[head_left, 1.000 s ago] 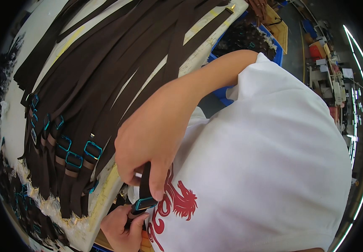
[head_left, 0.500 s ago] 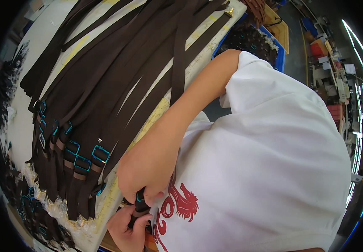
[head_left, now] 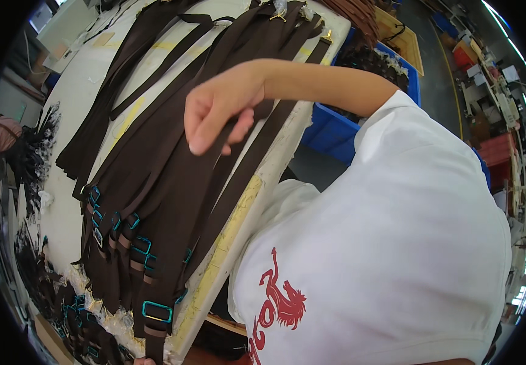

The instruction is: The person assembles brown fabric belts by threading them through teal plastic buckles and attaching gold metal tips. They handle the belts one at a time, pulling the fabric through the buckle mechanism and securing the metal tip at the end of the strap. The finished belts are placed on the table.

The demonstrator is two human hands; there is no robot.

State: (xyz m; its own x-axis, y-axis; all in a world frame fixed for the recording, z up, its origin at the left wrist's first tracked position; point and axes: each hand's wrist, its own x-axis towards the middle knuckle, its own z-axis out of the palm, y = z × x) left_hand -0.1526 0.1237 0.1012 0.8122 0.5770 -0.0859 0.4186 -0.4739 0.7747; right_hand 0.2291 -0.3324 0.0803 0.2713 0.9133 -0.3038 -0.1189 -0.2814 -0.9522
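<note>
Over the table, my right hand (head_left: 223, 112) is closed, its fingers and thumb pinching a dark brown strap (head_left: 181, 225) that runs down across the pile. Near the strap's lower end sits a rectangular buckle (head_left: 157, 311) with a blue-green sheen and a lighter brown loop (head_left: 154, 332) below it. At the bottom edge only the fingertips of my left hand (head_left: 144, 361) show, against the strap's end; the rest is out of view. Beneath lie several more brown straps (head_left: 135, 164) side by side, with buckles (head_left: 143, 245) near their lower ends.
The pale table (head_left: 62, 152) has a yellow-taped edge (head_left: 232, 213). Clear wrapping (head_left: 117, 322) covers strap ends at the lower left. A blue crate (head_left: 336, 131) holding dark pieces and a yellow crate (head_left: 400, 36) stand beyond the table's right side. Another pile (head_left: 86, 331) of buckled straps lies lower left.
My right hand has moved up and away from my left hand, over the straps. A buckled strap now lies stretched on the pile. My left hand has dropped to the bottom edge; the view has shifted.
</note>
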